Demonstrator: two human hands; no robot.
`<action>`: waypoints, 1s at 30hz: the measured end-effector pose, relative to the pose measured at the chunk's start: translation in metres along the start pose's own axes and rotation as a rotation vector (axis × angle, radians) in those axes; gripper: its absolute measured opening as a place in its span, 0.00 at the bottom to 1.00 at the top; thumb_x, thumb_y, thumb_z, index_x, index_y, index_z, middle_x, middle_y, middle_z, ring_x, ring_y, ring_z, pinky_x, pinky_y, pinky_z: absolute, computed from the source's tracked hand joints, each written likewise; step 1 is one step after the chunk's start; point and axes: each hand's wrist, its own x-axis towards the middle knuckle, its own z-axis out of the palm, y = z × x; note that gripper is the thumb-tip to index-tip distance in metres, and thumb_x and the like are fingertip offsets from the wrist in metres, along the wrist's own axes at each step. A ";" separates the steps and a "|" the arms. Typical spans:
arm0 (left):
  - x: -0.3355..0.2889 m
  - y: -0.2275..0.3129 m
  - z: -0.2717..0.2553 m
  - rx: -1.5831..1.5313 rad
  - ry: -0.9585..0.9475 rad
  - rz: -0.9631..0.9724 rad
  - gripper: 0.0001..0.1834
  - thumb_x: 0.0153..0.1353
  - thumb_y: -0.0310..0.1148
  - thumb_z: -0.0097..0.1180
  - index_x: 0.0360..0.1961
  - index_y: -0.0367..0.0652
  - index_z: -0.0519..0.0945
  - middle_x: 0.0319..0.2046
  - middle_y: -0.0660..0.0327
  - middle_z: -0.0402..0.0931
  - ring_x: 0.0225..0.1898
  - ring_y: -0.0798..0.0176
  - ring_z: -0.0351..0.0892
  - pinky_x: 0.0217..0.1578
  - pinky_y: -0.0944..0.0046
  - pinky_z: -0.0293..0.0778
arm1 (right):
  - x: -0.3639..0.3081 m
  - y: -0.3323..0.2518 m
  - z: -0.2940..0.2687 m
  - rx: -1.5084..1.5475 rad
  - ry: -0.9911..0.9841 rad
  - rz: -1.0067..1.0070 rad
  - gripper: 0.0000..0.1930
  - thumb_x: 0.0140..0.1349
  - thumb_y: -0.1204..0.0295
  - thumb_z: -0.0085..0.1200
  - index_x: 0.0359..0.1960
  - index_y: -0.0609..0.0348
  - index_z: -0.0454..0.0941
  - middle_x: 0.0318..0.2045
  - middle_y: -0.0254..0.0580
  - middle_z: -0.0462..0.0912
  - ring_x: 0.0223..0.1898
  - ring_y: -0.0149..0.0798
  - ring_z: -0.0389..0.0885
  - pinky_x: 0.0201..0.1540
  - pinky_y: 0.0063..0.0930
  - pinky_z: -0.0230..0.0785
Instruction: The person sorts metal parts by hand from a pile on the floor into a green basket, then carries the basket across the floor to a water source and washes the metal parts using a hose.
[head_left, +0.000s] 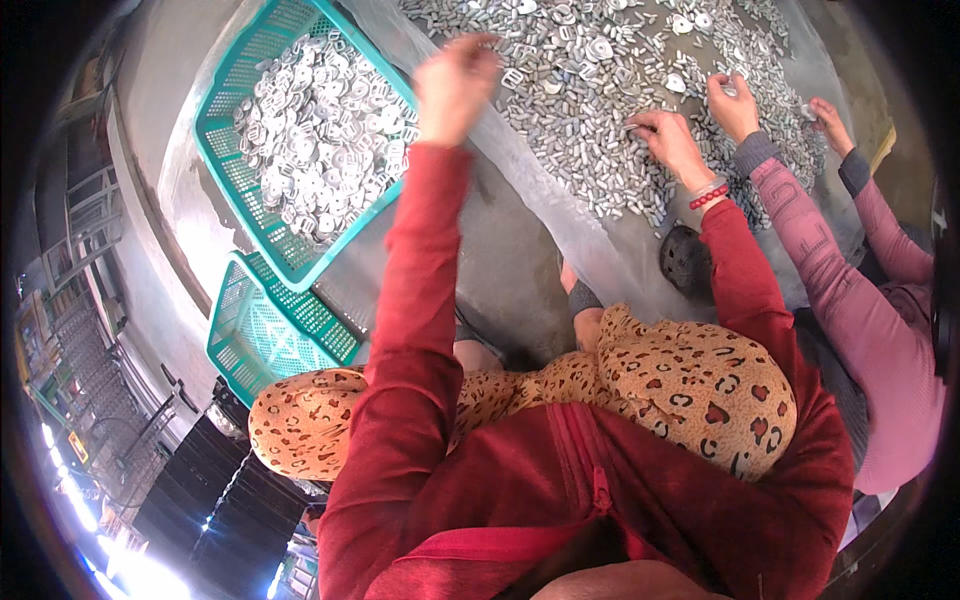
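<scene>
Many small grey metal pieces (590, 150) lie spread on a plastic sheet (545, 195), mostly short pellet shapes, with some flat white-grey slotted and round pieces among them. My left hand (455, 85), smeared by motion, hangs between the teal basket (228, 95) and the spread pieces; what its fingers hold does not show. My right hand (675, 145), with a red bead bracelet on the wrist, reaches into the pieces with fingers bent together at the tips. Anything in that pinch is too small to make out. Flat slotted and round metal pieces (320, 140) fill much of the basket.
Right of me, a co-worker in pink sleeves has one hand (737, 105) over the pieces and another hand (830, 125) pinching a small pale piece. A second teal basket (240, 330) stands beside the first. A dark clog (685, 260) lies by the sheet's near edge.
</scene>
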 end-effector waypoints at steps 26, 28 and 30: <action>0.005 0.017 0.075 -0.134 -0.411 -0.269 0.18 0.47 0.42 0.60 0.25 0.34 0.77 0.20 0.50 0.76 0.19 0.58 0.78 0.24 0.60 0.73 | 0.036 -0.037 -0.048 1.397 -0.045 -0.121 0.08 0.56 0.73 0.48 0.37 0.59 0.69 0.31 0.39 0.74 0.35 0.32 0.74 0.36 0.29 0.68; -0.003 0.012 0.065 -0.141 -0.374 -0.295 0.18 0.47 0.41 0.60 0.24 0.34 0.76 0.19 0.51 0.76 0.16 0.60 0.77 0.23 0.62 0.73 | 0.059 -0.031 -0.049 1.319 -0.125 -0.080 0.08 0.56 0.71 0.48 0.37 0.58 0.69 0.31 0.36 0.72 0.34 0.30 0.71 0.33 0.27 0.65; -0.010 0.005 0.060 -0.143 -0.324 -0.319 0.14 0.48 0.38 0.58 0.26 0.35 0.75 0.19 0.52 0.76 0.15 0.62 0.77 0.22 0.63 0.73 | 0.065 -0.032 -0.041 1.265 -0.187 0.032 0.10 0.57 0.67 0.49 0.38 0.57 0.70 0.27 0.30 0.66 0.29 0.25 0.65 0.27 0.22 0.58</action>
